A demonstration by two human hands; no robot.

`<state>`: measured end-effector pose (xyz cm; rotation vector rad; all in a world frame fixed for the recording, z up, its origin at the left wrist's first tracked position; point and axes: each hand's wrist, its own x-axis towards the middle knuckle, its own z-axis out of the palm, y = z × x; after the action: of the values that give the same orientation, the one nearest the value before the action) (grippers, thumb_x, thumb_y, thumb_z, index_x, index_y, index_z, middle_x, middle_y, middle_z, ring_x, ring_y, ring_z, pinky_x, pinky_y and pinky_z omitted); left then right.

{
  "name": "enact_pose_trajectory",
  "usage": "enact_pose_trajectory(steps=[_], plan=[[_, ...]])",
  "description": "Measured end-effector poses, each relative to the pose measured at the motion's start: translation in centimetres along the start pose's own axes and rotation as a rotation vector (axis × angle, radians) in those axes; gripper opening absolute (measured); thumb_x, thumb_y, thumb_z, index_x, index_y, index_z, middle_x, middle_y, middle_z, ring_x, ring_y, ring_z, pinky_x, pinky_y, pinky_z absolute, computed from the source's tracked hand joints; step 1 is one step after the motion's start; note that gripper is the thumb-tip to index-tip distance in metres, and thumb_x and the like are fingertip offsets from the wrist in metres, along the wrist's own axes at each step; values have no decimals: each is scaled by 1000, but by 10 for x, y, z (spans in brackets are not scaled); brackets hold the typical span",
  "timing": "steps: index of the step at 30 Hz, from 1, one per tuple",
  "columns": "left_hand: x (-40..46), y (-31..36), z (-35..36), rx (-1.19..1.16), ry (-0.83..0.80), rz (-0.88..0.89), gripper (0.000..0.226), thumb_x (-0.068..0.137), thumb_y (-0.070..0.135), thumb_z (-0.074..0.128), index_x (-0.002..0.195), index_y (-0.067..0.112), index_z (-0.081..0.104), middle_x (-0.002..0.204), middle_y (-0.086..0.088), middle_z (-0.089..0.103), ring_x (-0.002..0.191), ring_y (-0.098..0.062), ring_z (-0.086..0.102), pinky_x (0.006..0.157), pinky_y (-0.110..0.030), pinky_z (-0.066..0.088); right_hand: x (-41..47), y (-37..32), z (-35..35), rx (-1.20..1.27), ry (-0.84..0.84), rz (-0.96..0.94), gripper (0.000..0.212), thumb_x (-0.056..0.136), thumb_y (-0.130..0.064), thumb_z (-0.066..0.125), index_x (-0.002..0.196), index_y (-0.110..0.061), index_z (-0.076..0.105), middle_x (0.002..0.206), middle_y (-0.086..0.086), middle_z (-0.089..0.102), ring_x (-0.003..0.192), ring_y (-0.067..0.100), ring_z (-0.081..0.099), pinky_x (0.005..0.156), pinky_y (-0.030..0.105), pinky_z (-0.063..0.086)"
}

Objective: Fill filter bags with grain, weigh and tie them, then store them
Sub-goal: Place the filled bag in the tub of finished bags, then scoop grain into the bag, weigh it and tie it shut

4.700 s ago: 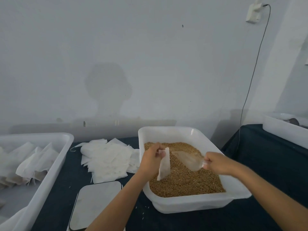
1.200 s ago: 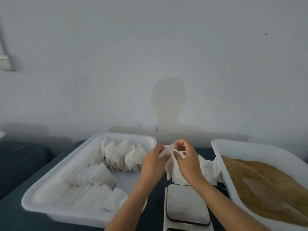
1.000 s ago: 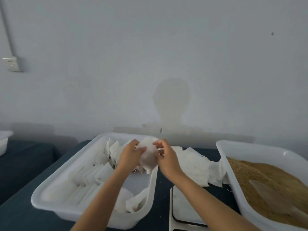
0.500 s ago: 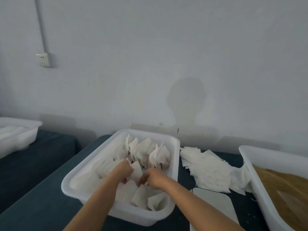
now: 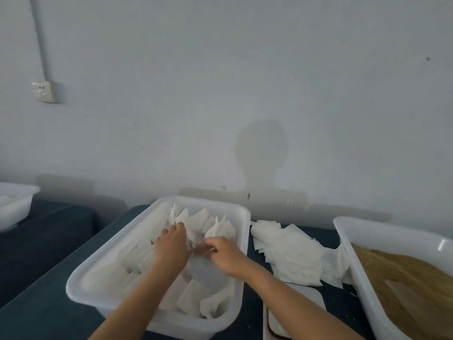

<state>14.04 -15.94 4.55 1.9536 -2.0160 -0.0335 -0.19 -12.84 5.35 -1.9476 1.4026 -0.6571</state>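
1. Pale grey wall fills most of what I see, with a socket (image 5: 45,92) high and well to the left of the storage tray; below it runs the dark tabletop (image 5: 44,244) that carries everything.
2. Taking the storage tray (image 5: 81,273) as my landmark: it sits at the middle, long side running away from me, so both arms reach in easily.
3. Right of that tray, well apart, stands the grain tray (image 5: 348,244), its brown grain (image 5: 404,273) kept open for scooping, I judge.
4. Between the two trays lies a loose heap of empty filter bags (image 5: 289,253), handy to either side. Just in front of the heap, a scale (image 5: 306,298) peeks out at the tray's near right corner.
5. Inside the tray, filled bags (image 5: 196,219) stand upright in rows, tops bunched, which packs them tightly.
6. My left hand (image 5: 171,251) lies spread, fingers pressing on the row. My right hand (image 5: 225,253) is curled, fingertips pinching at a bag top; blur hides exactly what. I judge I am storing a tied bag.
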Motion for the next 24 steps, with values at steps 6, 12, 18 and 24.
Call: enact_pose_trajectory(steps=[6,12,18,24], plan=[[2,59,-10,-126,44,215,17,92,23,52,108,18,47,113,2,57,105,-18,53,81,-27,40,-19,56,-82,-21,506,97,30,87,8,44,94,-11,66,94,0,66,89,13,61,84,26,49],[2,115,5,-222,42,323,15,92,21,49,106,16,51,107,2,59,97,-17,55,74,-24,39,-39,138,-123,-215,623,482,30,86,4,43,112,-6,54,121,10,54,109,24,51,85,29,40],[-2,122,27,-234,-25,340,19,90,16,50,109,16,51,113,2,56,105,-18,48,81,-28,43,-45,171,-121,-438,393,725,56,96,-11,34,148,-6,15,148,11,30,130,29,39,106,38,36],[1,119,37,-207,5,389,22,89,18,53,110,19,49,115,5,52,104,-15,45,77,-24,41,-45,182,-123,-590,529,676,22,99,-11,30,94,-17,50,110,3,59,102,20,58,79,28,43]])
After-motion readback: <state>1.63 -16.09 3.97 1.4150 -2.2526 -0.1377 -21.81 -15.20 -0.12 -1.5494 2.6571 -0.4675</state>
